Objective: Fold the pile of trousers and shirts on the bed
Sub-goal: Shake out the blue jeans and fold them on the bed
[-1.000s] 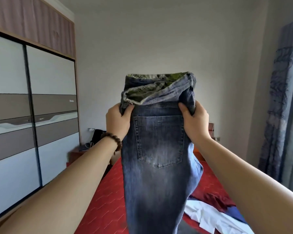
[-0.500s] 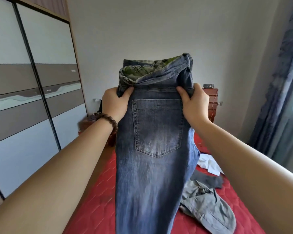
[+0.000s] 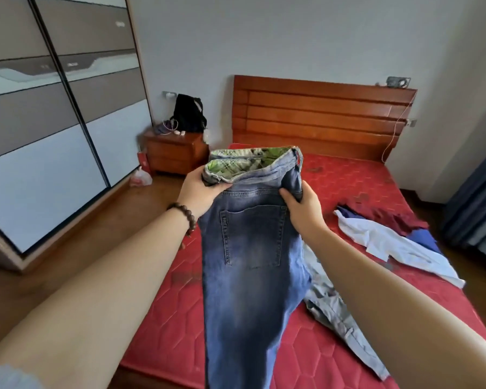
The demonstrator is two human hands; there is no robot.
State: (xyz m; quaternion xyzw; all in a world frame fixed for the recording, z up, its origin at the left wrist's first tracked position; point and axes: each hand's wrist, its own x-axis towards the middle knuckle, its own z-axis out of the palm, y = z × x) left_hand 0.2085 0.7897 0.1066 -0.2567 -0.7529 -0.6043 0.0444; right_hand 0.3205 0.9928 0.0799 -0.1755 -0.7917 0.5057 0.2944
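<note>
Head view: red quilted bed [image 3: 348,186] fills the middle and right, its wooden headboard [image 3: 320,113] against the far wall. Left edge of the bed runs along bare wood floor [image 3: 101,220], an open strip between the bed and the sliding wardrobe [image 3: 54,122] at left. Wooden nightstand [image 3: 177,153] sits far left of the headboard with a black bag [image 3: 188,112] on top; a small plastic bag [image 3: 141,178] lies on the floor near it. Dark curtain [image 3: 472,197] at the right edge. Far half of the mattress is bare red; the right side carries a white shirt [image 3: 390,245], with dark red [image 3: 387,214] and blue [image 3: 424,237] garments just beyond it. Grey trousers [image 3: 334,313] lie on the bed, partly under the right forearm.

Blue jeans [image 3: 250,262] are held up above the near-left part of the bed, back pocket facing the camera, green plaid lining showing at the waistband, legs hanging down out of the bottom of the picture. Left hand [image 3: 199,192] grips the left end of the waistband, fingers curled behind the cloth, thumb in front; beaded bracelet [image 3: 184,217] on that wrist. Right hand [image 3: 303,209] grips the right side at the waistband, thumb on the front, fingers wrapped behind.
</note>
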